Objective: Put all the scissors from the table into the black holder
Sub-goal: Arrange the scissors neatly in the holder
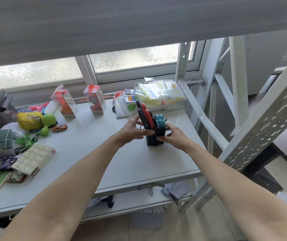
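The black holder (154, 139) stands upright on the white table (130, 164), right of centre. Red-and-black scissors (144, 113) stick up out of its left side, handles on top. Blue-handled scissors (160, 120) sit in its right side. My left hand (133, 130) is against the holder's left side, fingers around the lower part of the red scissors' handles. My right hand (175, 134) grips the holder's right wall, fingers wrapped onto its front. I see no loose scissors on the table.
Toys, a toy car (59, 128), a green plush (47, 123) and a flat box (34, 158) crowd the table's left. Clear toy boxes (96, 100) and a plastic bin of bags (160, 94) line the back. A white metal rack (254, 122) rises at the right.
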